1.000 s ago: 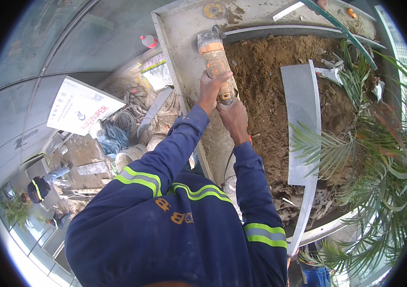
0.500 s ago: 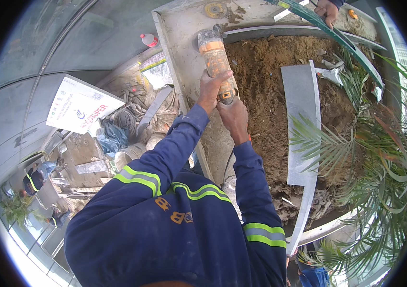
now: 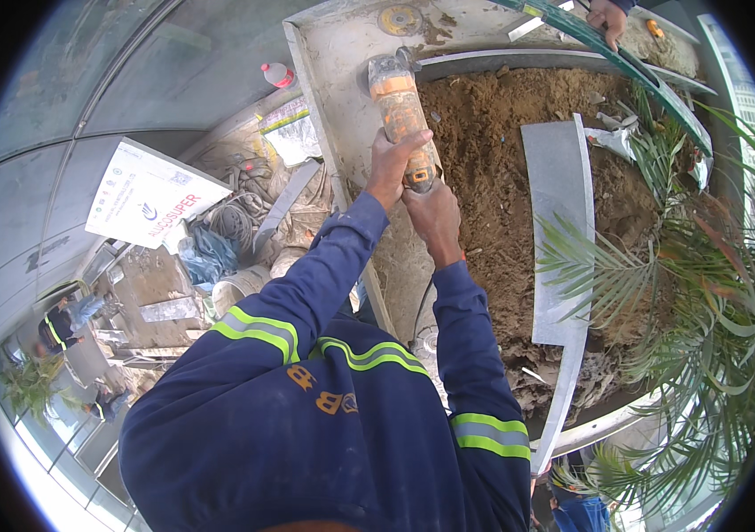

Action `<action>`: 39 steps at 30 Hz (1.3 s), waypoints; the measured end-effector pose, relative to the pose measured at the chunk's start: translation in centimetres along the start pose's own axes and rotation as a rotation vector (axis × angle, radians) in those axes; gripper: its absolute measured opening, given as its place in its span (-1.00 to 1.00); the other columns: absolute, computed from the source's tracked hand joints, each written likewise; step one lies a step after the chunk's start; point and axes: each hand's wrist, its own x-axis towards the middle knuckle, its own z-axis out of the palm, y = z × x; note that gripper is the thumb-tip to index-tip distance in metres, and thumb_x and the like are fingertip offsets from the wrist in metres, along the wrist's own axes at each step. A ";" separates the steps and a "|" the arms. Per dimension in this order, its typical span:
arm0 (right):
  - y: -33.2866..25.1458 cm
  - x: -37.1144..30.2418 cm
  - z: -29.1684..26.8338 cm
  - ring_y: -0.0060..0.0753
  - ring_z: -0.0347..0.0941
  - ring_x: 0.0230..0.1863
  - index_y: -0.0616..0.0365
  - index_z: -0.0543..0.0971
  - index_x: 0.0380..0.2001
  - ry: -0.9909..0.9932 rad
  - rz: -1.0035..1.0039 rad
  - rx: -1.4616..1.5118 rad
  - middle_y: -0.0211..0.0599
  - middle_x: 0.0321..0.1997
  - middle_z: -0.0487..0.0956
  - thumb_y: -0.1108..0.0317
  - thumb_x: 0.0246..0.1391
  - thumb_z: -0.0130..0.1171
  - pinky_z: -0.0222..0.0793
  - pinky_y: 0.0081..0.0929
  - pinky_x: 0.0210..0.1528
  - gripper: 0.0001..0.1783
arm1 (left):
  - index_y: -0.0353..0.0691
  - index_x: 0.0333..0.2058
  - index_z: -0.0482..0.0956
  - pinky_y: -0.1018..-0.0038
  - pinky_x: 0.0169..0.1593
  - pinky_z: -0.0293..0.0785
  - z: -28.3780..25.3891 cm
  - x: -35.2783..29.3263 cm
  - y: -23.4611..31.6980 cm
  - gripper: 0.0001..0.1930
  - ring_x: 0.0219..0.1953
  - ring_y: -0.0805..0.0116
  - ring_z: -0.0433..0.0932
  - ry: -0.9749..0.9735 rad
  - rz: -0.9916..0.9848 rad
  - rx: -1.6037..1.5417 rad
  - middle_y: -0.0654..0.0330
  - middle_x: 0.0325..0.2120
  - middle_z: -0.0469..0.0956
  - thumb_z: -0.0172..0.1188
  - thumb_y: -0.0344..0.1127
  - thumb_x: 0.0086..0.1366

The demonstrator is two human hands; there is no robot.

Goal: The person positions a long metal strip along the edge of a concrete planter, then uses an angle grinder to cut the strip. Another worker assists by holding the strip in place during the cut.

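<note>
An orange and grey angle grinder (image 3: 402, 111), coated in dust, is held between both my hands. My left hand (image 3: 393, 164) wraps round the middle of its body. Behind it, my right hand (image 3: 434, 218) grips the rear end, where a dark cord hangs down. The grinder's head rests at or just above the pale ledge (image 3: 335, 80) of the planter; I cannot tell whether its disc touches. Brown soil (image 3: 484, 151) fills the planter to the right of my hands, and a grey angled panel (image 3: 558, 177) lies across it.
A co-worker's hand (image 3: 609, 19) holds a long green strip (image 3: 635, 66) at the far right. Palm fronds (image 3: 697, 301) overhang the right side. A loose disc (image 3: 400, 19) lies on the far ledge. A bottle (image 3: 277, 74), white board (image 3: 154, 195) and bucket (image 3: 240, 285) are at left.
The green strip in the co-worker's hand has shifted slightly. A distant person at the far left has moved a little. My hands and the grinder stay in place.
</note>
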 end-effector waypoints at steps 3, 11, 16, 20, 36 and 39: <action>0.0 -0.1 -0.1 0.25 0.65 -0.17 0.35 0.64 -0.23 -0.006 0.003 -0.002 0.20 -0.29 0.70 0.06 0.00 0.32 0.51 0.00 -0.12 -0.50 | -0.31 -0.02 0.45 0.37 -0.23 0.66 0.1 -0.2 0.0 -0.49 -0.30 0.38 0.64 0.005 -0.005 -0.012 0.16 -0.25 0.58 0.52 -0.31 0.15; -0.3 -0.1 -0.4 0.23 0.66 -0.18 0.34 0.64 -0.22 -0.009 0.011 -0.022 0.18 -0.29 0.70 0.08 -0.01 0.32 0.51 0.00 -0.13 -0.52 | -0.31 -0.02 0.45 0.37 -0.21 0.65 0.3 -0.3 0.2 -0.50 -0.30 0.38 0.64 0.002 -0.004 -0.014 0.16 -0.24 0.58 0.51 -0.31 0.16; -0.4 -0.2 -0.4 0.23 0.66 -0.19 0.34 0.64 -0.22 -0.002 0.007 -0.017 0.18 -0.29 0.70 0.10 -0.01 0.32 0.52 -0.01 -0.13 -0.53 | -0.31 -0.02 0.46 0.37 -0.22 0.65 0.4 -0.4 0.5 -0.50 -0.30 0.38 0.64 0.000 -0.016 -0.012 0.15 -0.24 0.59 0.51 -0.31 0.16; -0.5 -0.2 -0.4 0.24 0.66 -0.18 0.35 0.64 -0.22 0.003 0.000 -0.018 0.20 -0.29 0.70 0.12 0.00 0.32 0.52 -0.01 -0.13 -0.54 | -0.32 -0.02 0.46 0.37 -0.23 0.65 0.3 -0.2 0.3 -0.50 -0.30 0.38 0.64 0.009 -0.012 -0.009 0.15 -0.24 0.59 0.51 -0.31 0.15; -0.3 0.0 -0.2 0.24 0.66 -0.19 0.36 0.63 -0.24 0.012 0.006 -0.035 0.21 -0.30 0.70 0.10 -0.01 0.33 0.52 0.01 -0.13 -0.54 | -0.33 0.06 0.42 0.34 -0.18 0.67 0.1 0.0 -0.1 -0.49 -0.25 0.34 0.65 -0.005 -0.015 -0.001 0.14 -0.20 0.58 0.45 -0.33 0.21; -0.2 0.1 -0.2 0.24 0.66 -0.18 0.35 0.63 -0.23 0.004 -0.011 -0.022 0.20 -0.29 0.70 0.10 0.00 0.33 0.52 0.01 -0.13 -0.53 | -0.32 0.03 0.43 0.35 -0.19 0.66 0.1 0.0 -0.1 -0.49 -0.26 0.35 0.65 -0.003 -0.014 -0.006 0.14 -0.21 0.58 0.47 -0.32 0.19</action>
